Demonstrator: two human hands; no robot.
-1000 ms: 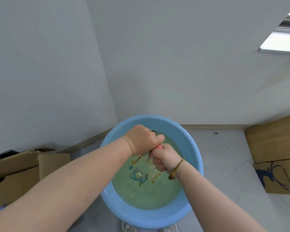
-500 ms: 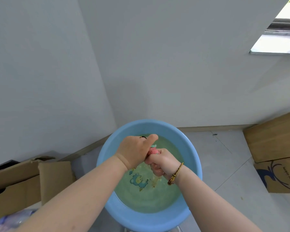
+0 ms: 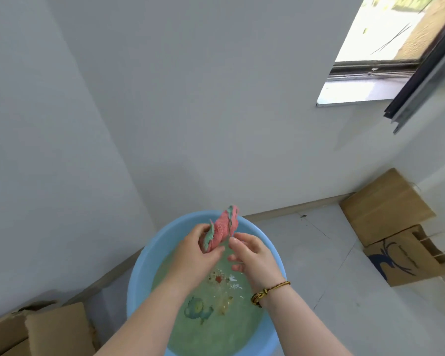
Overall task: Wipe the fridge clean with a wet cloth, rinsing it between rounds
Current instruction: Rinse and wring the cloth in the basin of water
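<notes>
A twisted pink and teal cloth (image 3: pixel 222 231) sticks up above a blue basin (image 3: pixel 139 281) of greenish water on the floor. My left hand (image 3: pixel 195 253) grips the lower end of the cloth over the basin's far side. My right hand (image 3: pixel 252 255) hovers just right of the cloth with its fingers spread and relaxed, fingertips close to the cloth but holding nothing. A braided bracelet circles my right wrist. The fridge is not in view.
The basin stands in a corner between two grey walls. Cardboard boxes (image 3: pixel 44 332) lie at the lower left. A flat carton and a brown paper bag (image 3: pixel 406 258) lean against the right wall under an open window (image 3: pixel 385 47).
Both hands were wringing the cloth together low over the water. Now the right hand has let go and opened, and the left hand has lifted the twisted cloth up. The view tilted upward.
</notes>
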